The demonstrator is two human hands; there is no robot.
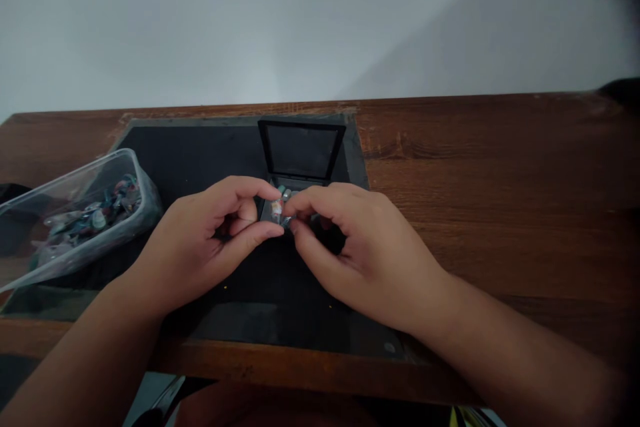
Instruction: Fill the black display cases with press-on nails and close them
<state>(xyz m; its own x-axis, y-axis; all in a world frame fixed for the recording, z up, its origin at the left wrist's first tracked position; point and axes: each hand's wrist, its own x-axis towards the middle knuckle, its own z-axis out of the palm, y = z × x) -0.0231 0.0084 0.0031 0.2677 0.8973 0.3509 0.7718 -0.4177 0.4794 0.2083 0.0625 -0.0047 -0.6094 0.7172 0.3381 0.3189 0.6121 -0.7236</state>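
My left hand [213, 233] pinches a small shiny piece, white and orange with a clear look like a little packet [277, 207], between thumb and index finger. Its exact kind is too small to make out. From the right, my right hand [360, 240] closes thumb and index finger on the same piece's right edge. Both hands are over a small black box whose framed, see-through lid [302, 150] stands up behind them. Several rounded greenish and grey stone-like pieces [286, 193] show in the box between the hands. The rest of the box is hidden by my fingers.
At the left, a clear plastic container [145, 193] holds many small wrapped, bluish and reddish pieces. A black mat [200, 147] covers part of the wooden table [500, 200]. The wall [250, 27] rises behind the table's back edge. Tiny yellow specks lie on the mat.
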